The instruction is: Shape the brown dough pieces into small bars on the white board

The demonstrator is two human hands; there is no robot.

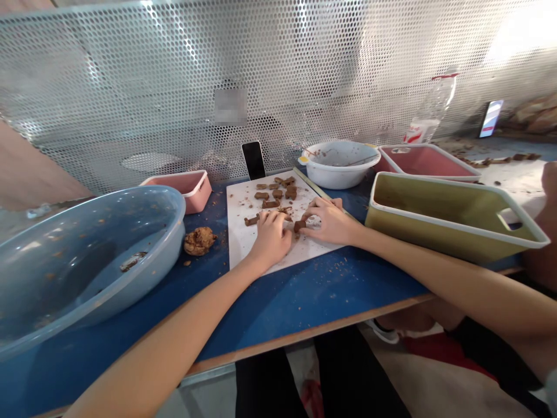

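Observation:
On a white board [241, 247] lie several small brown clay-like pieces [270, 204], some blocky and some bone-shaped, among loose crumbs. My right hand [328, 222] reaches in from the right, thumb and fingers closed around a small dark brown clay block [298, 226]. Just left of it, my left hand [270, 237] rests low on the board with its fingers curled beside other pieces; what lies under those fingertips is hidden. A rough brown lump [199, 241] sits on the blue table left of the board.
A large blue basin [169, 232] fills the left, with a pink basket [200, 197] behind it. A phone [253, 160] leans behind the board. Rightward stand a white basin [337, 177], another pink basket [429, 159], a green basket [426, 223] and a bottle [430, 110]. Another person's arm [542, 249] shows far right.

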